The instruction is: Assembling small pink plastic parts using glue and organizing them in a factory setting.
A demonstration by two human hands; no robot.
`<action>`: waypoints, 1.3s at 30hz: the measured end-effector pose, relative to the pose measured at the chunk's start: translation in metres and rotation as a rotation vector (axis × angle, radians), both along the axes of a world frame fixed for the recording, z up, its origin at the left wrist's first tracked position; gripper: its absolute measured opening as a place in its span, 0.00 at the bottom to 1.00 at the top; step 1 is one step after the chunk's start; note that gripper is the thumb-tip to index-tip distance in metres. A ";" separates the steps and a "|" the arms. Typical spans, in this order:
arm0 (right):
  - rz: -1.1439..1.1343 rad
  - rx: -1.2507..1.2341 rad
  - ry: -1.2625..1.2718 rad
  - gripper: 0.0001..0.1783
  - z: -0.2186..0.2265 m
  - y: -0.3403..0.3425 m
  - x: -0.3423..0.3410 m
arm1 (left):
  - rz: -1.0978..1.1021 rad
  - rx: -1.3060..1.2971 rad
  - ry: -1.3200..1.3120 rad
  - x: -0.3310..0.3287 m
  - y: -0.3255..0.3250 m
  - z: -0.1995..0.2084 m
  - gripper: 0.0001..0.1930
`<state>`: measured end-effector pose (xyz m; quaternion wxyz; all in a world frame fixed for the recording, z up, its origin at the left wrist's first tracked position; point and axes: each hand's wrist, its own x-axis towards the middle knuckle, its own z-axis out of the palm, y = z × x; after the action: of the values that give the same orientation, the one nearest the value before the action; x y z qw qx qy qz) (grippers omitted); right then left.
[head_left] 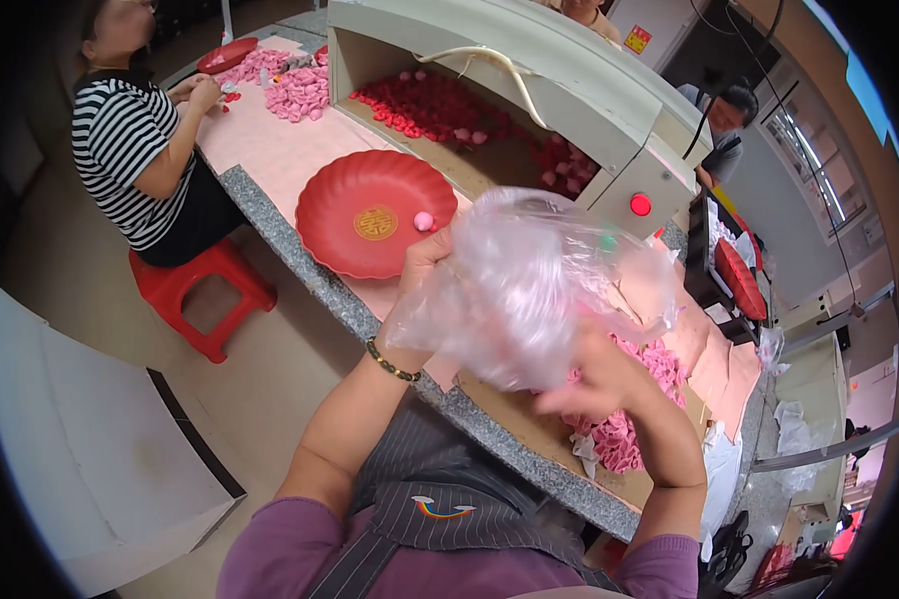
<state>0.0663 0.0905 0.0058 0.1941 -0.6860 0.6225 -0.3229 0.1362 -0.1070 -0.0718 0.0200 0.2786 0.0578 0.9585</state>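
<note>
A crumpled clear plastic bag (529,280) is held up in front of me over the table edge. My left hand (422,262) grips its left side, a bead bracelet on that wrist. My right hand (594,384) holds the bag from below on the right, blurred. Just beyond my left hand lies a red scalloped plate (355,195) with a gold emblem and one small pink ball (424,221) at its right rim. A heap of small pink pieces (634,419) lies on the table behind my right hand.
A beige box-shaped machine (529,70) with a red button (640,205) holds many red pieces (440,108) inside. A person in a striped shirt (130,150) sits on a red stool (205,285) at the left beside more pink pieces (295,92). Another person (724,125) sits at the far right.
</note>
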 end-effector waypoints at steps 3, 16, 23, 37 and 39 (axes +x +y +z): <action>-0.070 -0.160 -1.033 0.33 -0.012 0.003 -0.015 | 0.225 -0.140 -0.363 -0.004 -0.004 -0.014 0.17; -0.336 -0.015 0.205 0.39 0.004 -0.068 -0.002 | 0.423 -0.663 -0.457 -0.008 0.031 -0.024 0.17; -0.301 -0.331 0.821 0.39 0.003 -0.089 0.050 | 0.831 -0.367 -0.442 -0.039 -0.012 -0.018 0.20; 0.023 -0.677 0.543 0.12 -0.026 -0.171 0.056 | 0.462 0.389 -0.246 -0.019 -0.113 -0.016 0.14; 0.166 -0.622 0.431 0.12 -0.037 -0.162 0.059 | 0.746 0.176 -0.406 -0.031 -0.107 -0.016 0.14</action>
<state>0.1256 -0.0712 -0.0315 -0.1331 -0.8124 0.4637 -0.3277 0.1053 -0.2141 -0.0876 -0.3408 0.0452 0.0674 0.9366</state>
